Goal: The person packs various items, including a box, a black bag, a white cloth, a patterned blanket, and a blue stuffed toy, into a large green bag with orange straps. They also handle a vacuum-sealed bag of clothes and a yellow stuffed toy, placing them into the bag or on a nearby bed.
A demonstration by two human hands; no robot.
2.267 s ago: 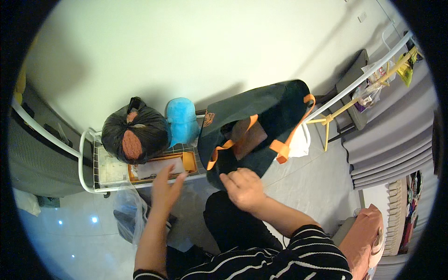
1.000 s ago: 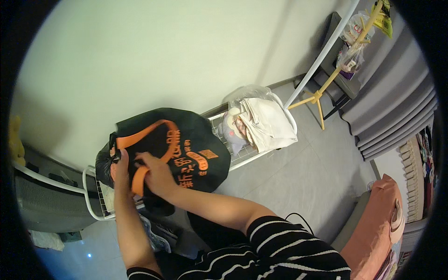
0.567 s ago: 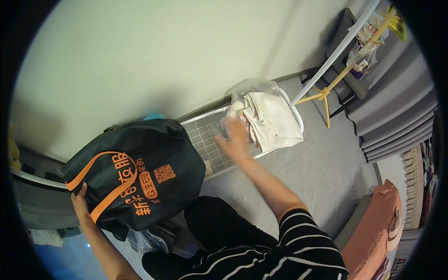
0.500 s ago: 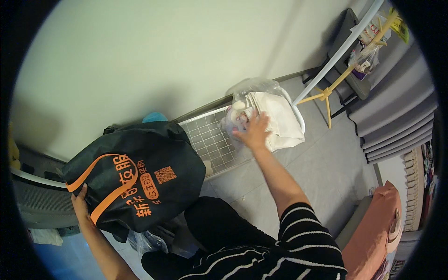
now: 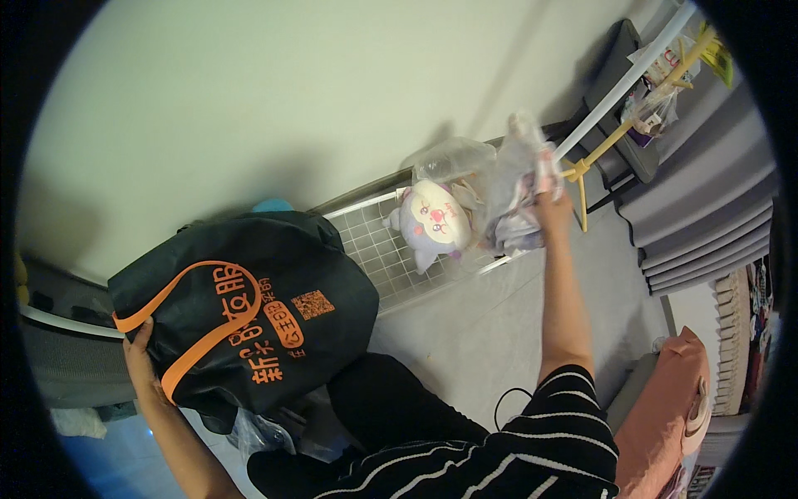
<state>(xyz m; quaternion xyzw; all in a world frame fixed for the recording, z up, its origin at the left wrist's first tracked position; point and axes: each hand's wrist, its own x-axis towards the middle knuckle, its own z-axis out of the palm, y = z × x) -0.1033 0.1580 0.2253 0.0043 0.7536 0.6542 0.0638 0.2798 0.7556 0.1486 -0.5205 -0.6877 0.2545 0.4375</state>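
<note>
A large black bag (image 5: 324, 258) with orange handles and orange print rests at the left, over the rack's end. My left hand (image 5: 143, 362) grips its left edge near a handle, thumb on the front. At the far end of the rack my right hand (image 5: 552, 208) is closed on a clear plastic bag (image 5: 509, 195) with greyish contents, smeared by motion; what is inside cannot be made out. Close beside it lies a purple plush toy (image 5: 432, 218) with a white face and pink nose, on the wire shelf.
The white wire rack (image 5: 378, 249) runs along the wall. Another clear plastic bag (image 5: 453, 158) sits behind the plush toy. A yellow stand (image 5: 586, 170), a dark chair (image 5: 636, 154) and grey curtains (image 5: 706, 208) are at the right, a pink-orange covered item (image 5: 665, 416) at lower right.
My right hand has moved right and away with the plastic bag. The white folded bag on the rack no longer shows, and the plush toy is uncovered. The black bag has shifted slightly right.
</note>
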